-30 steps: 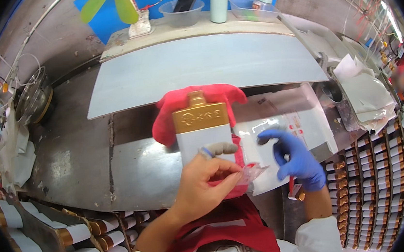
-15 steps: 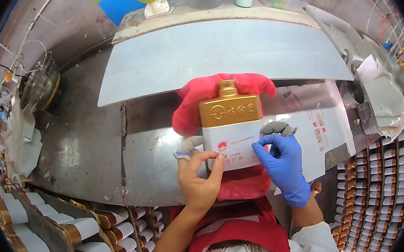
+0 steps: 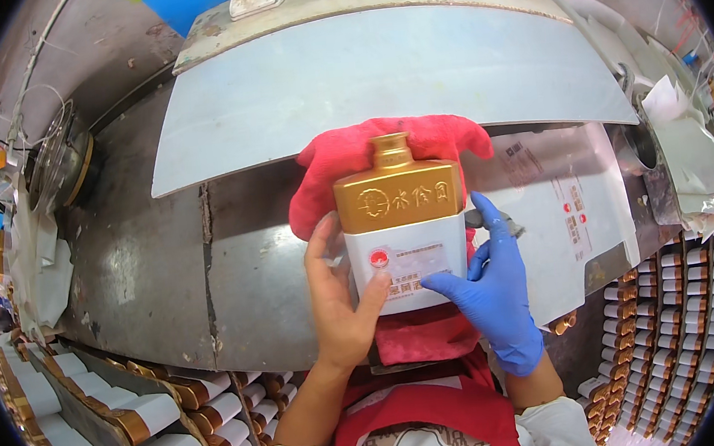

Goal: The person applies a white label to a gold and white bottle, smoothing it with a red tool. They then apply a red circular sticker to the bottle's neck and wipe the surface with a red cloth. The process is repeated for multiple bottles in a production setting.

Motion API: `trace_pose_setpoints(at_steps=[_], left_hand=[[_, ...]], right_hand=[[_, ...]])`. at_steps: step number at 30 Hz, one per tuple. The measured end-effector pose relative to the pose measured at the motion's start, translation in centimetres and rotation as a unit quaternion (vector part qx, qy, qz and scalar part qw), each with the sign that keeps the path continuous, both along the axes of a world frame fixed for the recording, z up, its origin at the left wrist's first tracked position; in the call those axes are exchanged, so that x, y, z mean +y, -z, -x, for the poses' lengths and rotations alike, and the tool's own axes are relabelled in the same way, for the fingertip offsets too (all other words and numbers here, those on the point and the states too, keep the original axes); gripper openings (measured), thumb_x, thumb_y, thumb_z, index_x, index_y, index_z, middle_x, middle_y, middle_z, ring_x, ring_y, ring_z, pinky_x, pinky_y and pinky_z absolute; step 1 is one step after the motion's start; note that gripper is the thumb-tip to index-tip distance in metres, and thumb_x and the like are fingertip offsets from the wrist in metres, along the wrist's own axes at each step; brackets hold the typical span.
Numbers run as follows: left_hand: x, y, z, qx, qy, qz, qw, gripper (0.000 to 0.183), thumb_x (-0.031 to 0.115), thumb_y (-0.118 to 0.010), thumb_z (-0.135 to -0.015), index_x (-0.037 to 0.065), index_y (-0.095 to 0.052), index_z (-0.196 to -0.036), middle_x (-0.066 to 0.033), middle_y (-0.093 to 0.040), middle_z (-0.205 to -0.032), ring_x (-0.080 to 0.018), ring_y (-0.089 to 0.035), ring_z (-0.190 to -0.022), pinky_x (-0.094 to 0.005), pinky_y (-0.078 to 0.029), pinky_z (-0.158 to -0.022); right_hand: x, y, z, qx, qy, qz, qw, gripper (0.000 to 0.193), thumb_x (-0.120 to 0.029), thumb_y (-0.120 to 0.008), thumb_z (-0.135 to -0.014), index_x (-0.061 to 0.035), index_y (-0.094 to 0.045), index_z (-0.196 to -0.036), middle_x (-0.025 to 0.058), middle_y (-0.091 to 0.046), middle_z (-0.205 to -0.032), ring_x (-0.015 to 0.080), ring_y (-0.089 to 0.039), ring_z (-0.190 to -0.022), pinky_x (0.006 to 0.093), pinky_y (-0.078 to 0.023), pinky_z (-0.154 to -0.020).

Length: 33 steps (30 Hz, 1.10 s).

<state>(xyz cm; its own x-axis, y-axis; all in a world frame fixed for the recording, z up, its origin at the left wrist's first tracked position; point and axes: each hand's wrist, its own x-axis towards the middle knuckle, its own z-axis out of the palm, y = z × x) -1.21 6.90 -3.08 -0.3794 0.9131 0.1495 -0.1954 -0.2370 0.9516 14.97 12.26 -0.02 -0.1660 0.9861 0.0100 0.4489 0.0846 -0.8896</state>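
A flat, squarish bottle [image 3: 400,219] lies face up, its shoulder and neck gold with raised marks, its lower body white with red and gold print. Beneath it is a folded red cloth [image 3: 311,195]. My bare left hand [image 3: 340,298] grips the bottle's left side, thumb resting on the white face near the print. On the opposite side my right hand [image 3: 493,283], in a blue glove, has its fingers along the edge and its thumb at the lower print. Beside the gloved fingers, a small grey pad [image 3: 507,224] is partly hidden.
Printed transfer sheets [image 3: 574,202] lie right of the cloth on the metal table [image 3: 267,275]. A pale board [image 3: 386,74] spans the back. Racks of similar gold-and-white bottles flank me at the left [image 3: 147,407] and right [image 3: 676,321]. A round glass-lidded pan [image 3: 63,161] stands far left.
Both hands have gone from pinching at the printed face to holding the bottle by its sides. The bottle appears larger and slightly shifted left. My view has tilted down a little.
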Motion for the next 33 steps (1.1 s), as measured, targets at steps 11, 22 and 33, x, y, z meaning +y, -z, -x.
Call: trace_pose_setpoints(at_steps=[11, 22, 33], left_hand=[[1.1, -0.6, -1.0, 0.083, 0.027, 0.054, 0.995, 0.079, -0.002, -0.058, -0.085, -0.001, -0.007, -0.145, -0.0164, -0.037, -0.136, -0.0211, -0.047, -0.119, -0.0324, -0.044, -0.096], [1.3, -0.2, -0.6, 0.180, -0.013, 0.017, 0.984, 0.071, 0.014, -0.055, -0.092, -0.010, -0.011, -0.142, -0.0224, -0.039, -0.134, -0.0273, -0.044, -0.121, -0.0355, -0.034, -0.103], [1.4, -0.4, -0.2, 0.293, -0.062, 0.044, 0.953, 0.068, 0.023, -0.054, -0.094, -0.012, -0.018, -0.140, -0.0272, -0.044, -0.128, -0.0368, -0.048, -0.115, -0.0399, -0.038, -0.097]], right_hand=[[0.8, -0.5, 0.4, 0.084, -0.016, 0.117, 0.989, 0.072, -0.017, -0.079, -0.071, -0.0021, -0.046, -0.133, 0.0021, -0.058, -0.095, 0.0048, -0.042, -0.063, 0.0206, -0.040, -0.058], [1.7, -1.4, 0.4, 0.026, -0.022, 0.093, 0.995, 0.071, -0.024, -0.078, -0.074, -0.0005, -0.045, -0.132, 0.0083, -0.058, -0.102, 0.0079, -0.045, -0.066, 0.0239, -0.043, -0.062], [1.0, 1.2, 0.4, 0.027, -0.024, -0.004, 0.999, 0.064, -0.036, -0.065, -0.086, 0.0015, -0.042, -0.134, 0.0224, -0.055, -0.121, 0.0317, -0.054, -0.113, 0.0371, -0.042, -0.093]])
